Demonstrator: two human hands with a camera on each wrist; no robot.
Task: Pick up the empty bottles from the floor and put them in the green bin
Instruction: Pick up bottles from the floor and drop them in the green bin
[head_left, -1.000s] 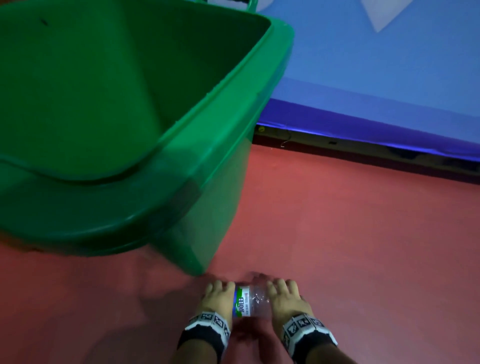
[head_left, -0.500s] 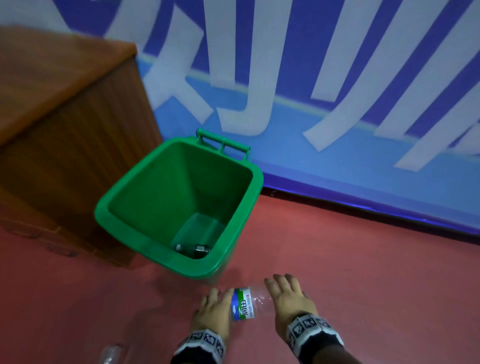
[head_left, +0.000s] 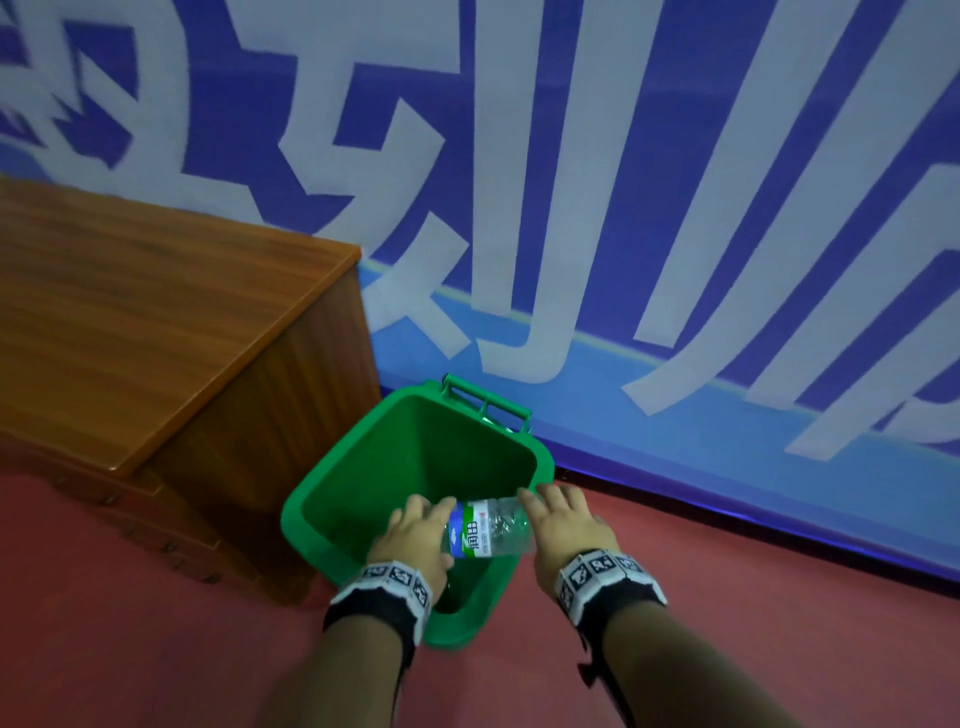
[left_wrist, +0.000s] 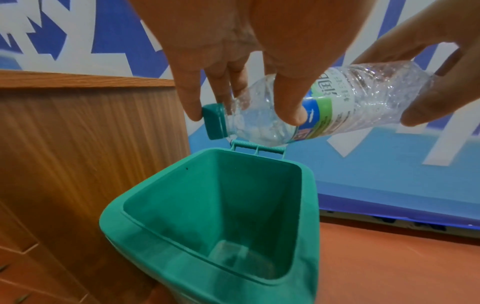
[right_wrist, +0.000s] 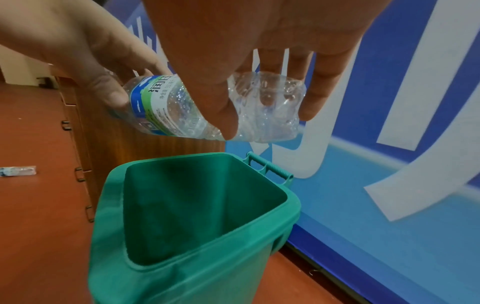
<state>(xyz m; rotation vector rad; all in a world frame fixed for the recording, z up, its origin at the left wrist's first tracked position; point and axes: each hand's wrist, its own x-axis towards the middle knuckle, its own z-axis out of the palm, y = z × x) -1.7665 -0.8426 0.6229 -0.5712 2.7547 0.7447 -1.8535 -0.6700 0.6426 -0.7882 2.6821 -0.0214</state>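
my left hand (head_left: 415, 540) and right hand (head_left: 563, 525) clasp the crumpled bottle (head_left: 485, 527) at either end. it lies sideways above the open green bin (head_left: 306, 512).

Your forearms are bare, no sleeves in view. Each wrist carries a black band (head_left: 383, 603) topped by a row of white squares printed with black fiducial patterns. The right band (head_left: 608, 579) shows three such squares across its upper face. A thin black strap or cable hangs from its underside along the forearm. Both hands are ungloved; no rings visible.
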